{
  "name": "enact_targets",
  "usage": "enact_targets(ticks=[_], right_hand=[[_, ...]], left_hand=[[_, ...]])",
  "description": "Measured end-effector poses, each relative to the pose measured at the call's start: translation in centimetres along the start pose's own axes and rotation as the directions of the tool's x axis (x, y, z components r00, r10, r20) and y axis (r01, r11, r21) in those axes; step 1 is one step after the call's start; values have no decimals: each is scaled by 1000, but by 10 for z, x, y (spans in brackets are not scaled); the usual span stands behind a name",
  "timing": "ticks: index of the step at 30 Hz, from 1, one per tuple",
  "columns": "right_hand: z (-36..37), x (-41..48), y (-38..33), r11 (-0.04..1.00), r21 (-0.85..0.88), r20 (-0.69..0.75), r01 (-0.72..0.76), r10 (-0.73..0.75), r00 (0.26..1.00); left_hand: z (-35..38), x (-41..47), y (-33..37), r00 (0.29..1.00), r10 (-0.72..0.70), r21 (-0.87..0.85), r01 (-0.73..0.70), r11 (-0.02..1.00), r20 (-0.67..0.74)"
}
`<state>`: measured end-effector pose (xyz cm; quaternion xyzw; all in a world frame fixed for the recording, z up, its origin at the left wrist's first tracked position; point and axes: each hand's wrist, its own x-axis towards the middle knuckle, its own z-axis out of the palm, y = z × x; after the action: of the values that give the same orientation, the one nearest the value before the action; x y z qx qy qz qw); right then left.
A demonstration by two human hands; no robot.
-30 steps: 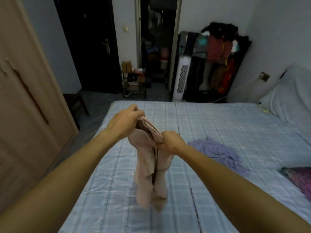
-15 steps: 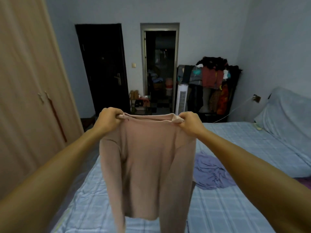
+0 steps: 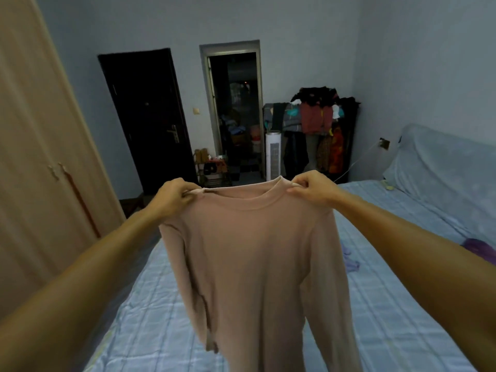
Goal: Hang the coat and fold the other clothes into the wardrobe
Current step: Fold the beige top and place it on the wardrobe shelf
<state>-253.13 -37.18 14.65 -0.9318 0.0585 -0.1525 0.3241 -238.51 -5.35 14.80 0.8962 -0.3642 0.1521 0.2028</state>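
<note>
A pale pink long-sleeved top (image 3: pixel 257 259) hangs spread out in front of me above the bed (image 3: pixel 397 312). My left hand (image 3: pixel 174 196) pinches its left shoulder and my right hand (image 3: pixel 312 189) pinches its right shoulder beside the round neckline. Both sleeves dangle down at the sides. The wardrobe (image 3: pixel 35 162) stands at the left with its beige doors closed. A lilac garment (image 3: pixel 349 260) lies crumpled on the bed, mostly hidden behind the top. A purple garment (image 3: pixel 480 249) shows at the right edge.
A dark closed door (image 3: pixel 150 116) and an open doorway (image 3: pixel 236 114) are at the far wall. A loaded clothes rack (image 3: pixel 316 130) and a white tower fan (image 3: pixel 273 154) stand beyond the bed. A pillow (image 3: pixel 445 167) lies at the bed's right.
The top went from a bunched clump held low over the bed to being lifted and spread wide by the shoulders. My hands moved apart and up; the view tilted upward.
</note>
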Motion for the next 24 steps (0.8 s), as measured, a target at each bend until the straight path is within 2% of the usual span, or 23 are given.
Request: enact_targets(ticks=[6, 11, 14, 16, 18, 21, 24], right_hand=[[-10, -27, -8, 995, -93, -147, -34, 20, 989], [-5, -53, -16, 988, -51, -209, -143, 130, 969], [-4, -73, -20, 975, 65, -64, -212, 216, 974], [-8, -81, -20, 953, 77, 50, -293, 290, 956], [-13, -84, -17, 917, 120, 191, -380, 354, 915], [-17, -75, -10, 865, 132, 377, -485, 408, 831], [-7, -52, 6, 843, 37, 434, -536, 469, 769]], left_hand=[[-8, -10, 11, 984, 106, -206, -76, 976, 143], [-9, -26, 11, 958, 113, -487, 30, 873, 263], [-10, -37, 11, 907, 125, -497, 102, 862, 401], [-12, -42, 10, 821, 129, -458, 174, 872, 557], [-14, -40, 9, 717, 131, -448, 273, 851, 685], [-11, -28, 4, 597, 133, -427, 382, 820, 791], [14, -5, -7, 555, 67, -338, 403, 850, 829]])
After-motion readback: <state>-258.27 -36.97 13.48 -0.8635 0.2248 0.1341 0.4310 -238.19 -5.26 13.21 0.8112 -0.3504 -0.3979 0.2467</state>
